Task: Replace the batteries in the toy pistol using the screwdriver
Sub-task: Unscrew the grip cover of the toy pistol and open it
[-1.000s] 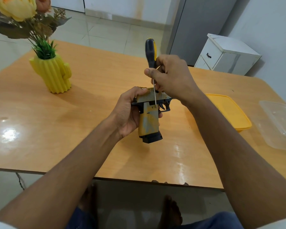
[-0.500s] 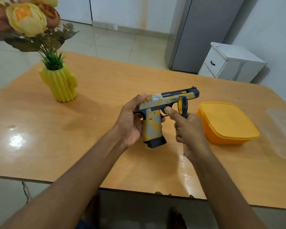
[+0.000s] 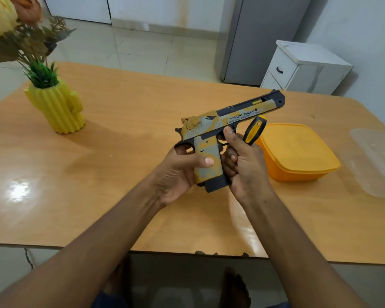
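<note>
Toy pistol (image 3: 211,138) held above bench (image 3: 120,121), barrel pointing right. Left hand (image 3: 178,172) grip clamped round its handle. Right hand (image 3: 242,161) clamped on screwdriver (image 3: 253,130), touching pistol's trigger guard, beside orange container (image 3: 298,152).

Single head-worn view, facing forward and down, close over table (image 3: 120,207)

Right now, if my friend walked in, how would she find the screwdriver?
Look at the wooden table and find the person's two hands holding a toy pistol above its middle. The screwdriver is tucked in the right hand, beside the orange box. Only its handle shows, striped black and yellow, poking up under the pistol's barrel.
</note>
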